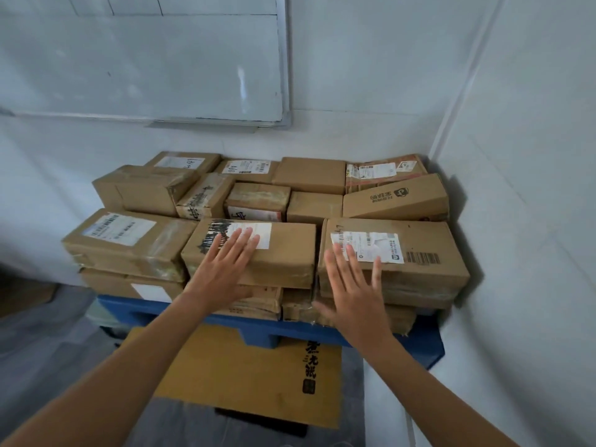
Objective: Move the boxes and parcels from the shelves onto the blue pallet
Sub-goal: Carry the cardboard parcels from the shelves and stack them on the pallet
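Several brown cardboard boxes are stacked in layers on the blue pallet (261, 337), which stands in the corner of the room. My left hand (225, 262) lies flat with straight fingers on the front middle box (283, 250), over its white label. My right hand (354, 285) is spread open at the front left corner of the front right box (419, 250), fingers straight over its edge. Neither hand grips anything. A third front box (129, 240) sits to the left.
A flat yellow-brown cardboard sheet (245, 375) with black characters lies on the floor in front of the pallet. White walls close in behind and to the right. A whiteboard (145, 59) hangs above the stack. Grey floor spreads to the left.
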